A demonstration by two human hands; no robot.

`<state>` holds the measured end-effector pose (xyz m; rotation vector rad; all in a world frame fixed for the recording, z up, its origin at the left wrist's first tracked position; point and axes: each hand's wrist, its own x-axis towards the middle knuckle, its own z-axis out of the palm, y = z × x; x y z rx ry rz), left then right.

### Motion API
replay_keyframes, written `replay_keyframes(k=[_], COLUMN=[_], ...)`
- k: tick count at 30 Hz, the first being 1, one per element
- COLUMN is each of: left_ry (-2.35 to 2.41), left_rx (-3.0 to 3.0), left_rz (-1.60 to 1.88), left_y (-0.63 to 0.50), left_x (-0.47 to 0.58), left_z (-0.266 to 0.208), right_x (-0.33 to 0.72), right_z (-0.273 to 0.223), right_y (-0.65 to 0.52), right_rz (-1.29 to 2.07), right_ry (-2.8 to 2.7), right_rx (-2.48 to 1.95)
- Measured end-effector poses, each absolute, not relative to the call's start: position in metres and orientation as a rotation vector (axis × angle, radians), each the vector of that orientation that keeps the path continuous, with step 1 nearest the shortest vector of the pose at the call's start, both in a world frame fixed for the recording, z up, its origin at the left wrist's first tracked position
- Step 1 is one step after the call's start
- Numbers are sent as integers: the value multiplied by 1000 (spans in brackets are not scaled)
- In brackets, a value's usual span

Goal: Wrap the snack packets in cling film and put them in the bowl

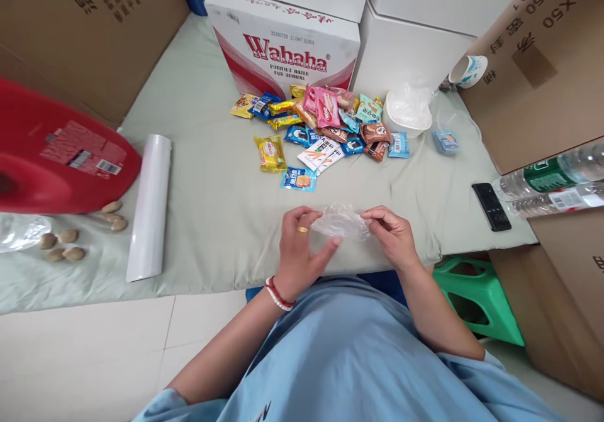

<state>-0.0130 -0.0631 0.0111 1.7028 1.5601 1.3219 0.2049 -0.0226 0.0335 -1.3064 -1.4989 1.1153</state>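
Observation:
A crumpled piece of clear thin plastic, which looks like a bag or a food cover (342, 222), is stretched between my two hands above the front of the cloth-covered table. My left hand (302, 249), with a ring and a red-and-white bracelet, has its fingertips at the left end of the plastic. Its thumb reaches under the lower edge, spread from the fingers. The right end is pinched between the thumb and fingers of my right hand (391, 236). Beyond the hands lies a pile of wrapped snacks (325, 111), with a blue snack packet (299, 179) nearest to them.
A Wahaha carton (287, 44) stands behind the snacks, beside a white bowl (408, 120) holding clear plastic. At left are a white roll (150, 208), a red jug (61, 151) and brown nuts (68, 236). A phone (491, 206), bottles (547, 177) and a green stool (479, 296) are at right.

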Motion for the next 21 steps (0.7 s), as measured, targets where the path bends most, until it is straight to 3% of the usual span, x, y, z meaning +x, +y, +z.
replay_keyframes(k=[4,13,21], left_ry=[1440,1202,1168], left_rx=[2131,1840,1979], left_rz=[1192,1385,1294], left_y=[-69,-79,-96], left_x=[-2,-51,-70], left_z=[10,-3,-23], right_x=[196,200,213], right_z=[40,29,23], right_y=[-33,-31,-27], right_rz=[1096,1155,1256], right_ry=[-1563,-1341,-1527], right_rx=[-1281,-1465,-1601])
